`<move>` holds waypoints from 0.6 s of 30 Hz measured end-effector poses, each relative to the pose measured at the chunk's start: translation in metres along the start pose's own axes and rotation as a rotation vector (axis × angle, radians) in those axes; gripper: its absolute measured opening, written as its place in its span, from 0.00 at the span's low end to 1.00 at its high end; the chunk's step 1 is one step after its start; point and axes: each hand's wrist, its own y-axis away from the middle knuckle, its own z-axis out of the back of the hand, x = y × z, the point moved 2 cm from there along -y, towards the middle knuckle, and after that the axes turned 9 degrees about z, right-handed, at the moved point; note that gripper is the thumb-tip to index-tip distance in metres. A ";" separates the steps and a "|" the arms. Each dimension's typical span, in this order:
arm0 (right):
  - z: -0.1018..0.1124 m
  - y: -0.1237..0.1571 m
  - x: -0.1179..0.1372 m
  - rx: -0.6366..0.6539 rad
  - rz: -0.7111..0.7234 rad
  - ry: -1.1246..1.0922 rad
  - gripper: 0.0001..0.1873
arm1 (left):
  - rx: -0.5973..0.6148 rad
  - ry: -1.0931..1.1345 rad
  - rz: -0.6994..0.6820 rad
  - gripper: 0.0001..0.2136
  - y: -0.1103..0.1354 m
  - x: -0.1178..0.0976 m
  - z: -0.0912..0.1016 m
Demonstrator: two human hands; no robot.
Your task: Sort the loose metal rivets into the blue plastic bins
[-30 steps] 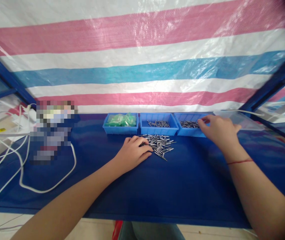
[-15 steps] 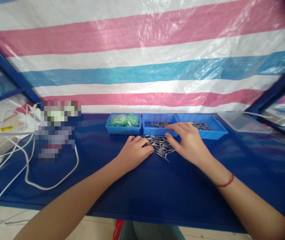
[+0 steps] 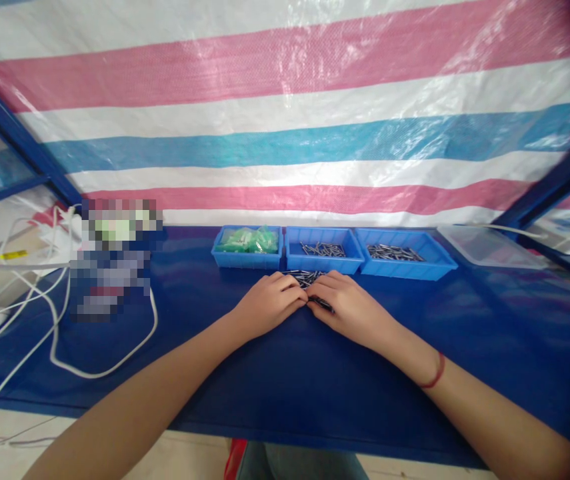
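Observation:
A loose pile of small metal pins (image 3: 305,276) lies on the blue table (image 3: 285,373) in front of three blue trays. My left hand (image 3: 267,305) rests on the pile's left side with its fingers curled. My right hand (image 3: 347,307) covers the pile's right side, fingers bent and pinched at the pins, fingertips touching those of the left hand. What each hand grips is hidden under the fingers. The left tray (image 3: 225,257) holds green plastic parts, the middle tray (image 3: 321,265) and the right tray (image 3: 405,268) hold more metal pins.
A clear plastic lid or tray (image 3: 485,245) sits at the far right. White cables (image 3: 65,347) loop over the table's left part beside a blurred-out object. A striped tarpaulin (image 3: 285,120) hangs behind the trays, framed by blue metal bars.
My right hand came back from the right tray, passed over the middle tray, and settled on the pin pile against my left hand. The left hand stayed in place.

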 end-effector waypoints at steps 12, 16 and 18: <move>-0.002 0.001 -0.001 -0.049 0.012 0.016 0.05 | -0.041 0.036 0.001 0.11 0.000 0.000 0.000; -0.003 0.001 -0.002 -0.057 0.001 0.006 0.05 | -0.038 0.042 0.011 0.12 -0.001 -0.003 0.002; -0.004 0.001 -0.003 -0.065 -0.007 -0.002 0.05 | -0.042 0.036 0.020 0.13 -0.001 -0.004 0.002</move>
